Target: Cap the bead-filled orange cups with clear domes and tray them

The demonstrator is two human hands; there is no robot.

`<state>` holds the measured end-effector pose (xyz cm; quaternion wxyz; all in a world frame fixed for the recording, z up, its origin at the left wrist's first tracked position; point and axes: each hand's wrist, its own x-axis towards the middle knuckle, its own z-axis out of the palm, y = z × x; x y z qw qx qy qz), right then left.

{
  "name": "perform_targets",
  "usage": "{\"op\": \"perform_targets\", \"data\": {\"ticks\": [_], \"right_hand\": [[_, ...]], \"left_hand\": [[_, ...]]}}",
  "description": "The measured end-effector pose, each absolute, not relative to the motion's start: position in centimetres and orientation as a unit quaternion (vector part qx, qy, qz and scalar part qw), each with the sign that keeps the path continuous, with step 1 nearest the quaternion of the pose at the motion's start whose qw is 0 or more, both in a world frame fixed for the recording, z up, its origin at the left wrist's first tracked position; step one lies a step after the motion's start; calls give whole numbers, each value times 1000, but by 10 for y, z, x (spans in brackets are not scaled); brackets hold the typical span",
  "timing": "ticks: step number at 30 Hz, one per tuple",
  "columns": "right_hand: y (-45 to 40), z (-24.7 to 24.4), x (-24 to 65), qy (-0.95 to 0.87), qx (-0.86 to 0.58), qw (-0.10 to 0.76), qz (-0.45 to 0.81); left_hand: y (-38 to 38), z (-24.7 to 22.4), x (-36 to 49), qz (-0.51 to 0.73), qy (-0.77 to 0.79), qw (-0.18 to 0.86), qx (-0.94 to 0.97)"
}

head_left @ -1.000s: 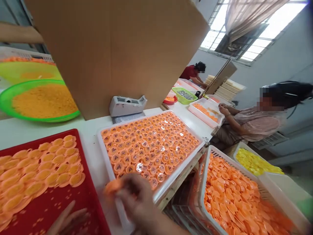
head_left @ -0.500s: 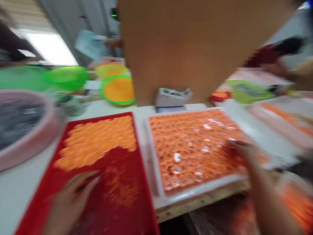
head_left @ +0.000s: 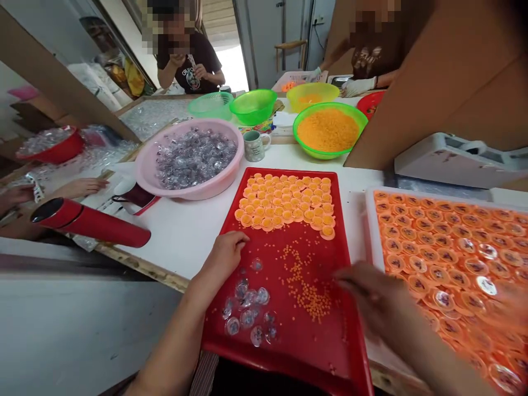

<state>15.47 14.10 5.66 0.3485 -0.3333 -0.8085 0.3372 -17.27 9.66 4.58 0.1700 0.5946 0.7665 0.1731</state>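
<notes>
My left hand (head_left: 226, 252) is over the left rim of the red tray (head_left: 280, 357), its fingers curled together; whatever they hold, if anything, is hidden. At the tray's right rim, my right hand (head_left: 377, 294) points inward, its fingers smeared by motion. Rows of small orange cups (head_left: 284, 203) fill the far part of the tray. Tiny orange beads (head_left: 311, 300) lie scattered near its middle. Several clear round capsules with dark marks (head_left: 248, 318) are grouped at the near left. To the right, a white tray (head_left: 374, 242) holds rows of orange pieces with clear domes (head_left: 447, 256).
A pink basin (head_left: 142, 173) of clear capsules stands beyond the left hand. Behind are a mug (head_left: 253, 146), a green bowl of orange beads (head_left: 328, 132) and other bowls. A red flask (head_left: 91, 220) lies left. Cardboard (head_left: 437, 82) rises at right. Two people work opposite; another person's hand (head_left: 86, 187) rests at left.
The view has swung left, bringing the pink basin and flask into sight. My right hand has moved from over the white tray to the red tray's right rim. My left hand is at the left rim.
</notes>
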Motion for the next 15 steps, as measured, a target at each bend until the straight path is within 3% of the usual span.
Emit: {"op": "perform_targets", "data": {"ticks": [2,5,9,15], "right_hand": [[137,44,95,-881,-255,211,338],[128,30,25,-925,-205,103,303],[126,15,-7,-931,-213,73,288],[124,0,6,-869,-294,116,382]], "left_hand": [[100,49,-179,172,759,174,604],[111,52,-189,176,748,170,617],[130,50,-195,180,728,163,642],[153,37,-189,156,706,139,677]]}}
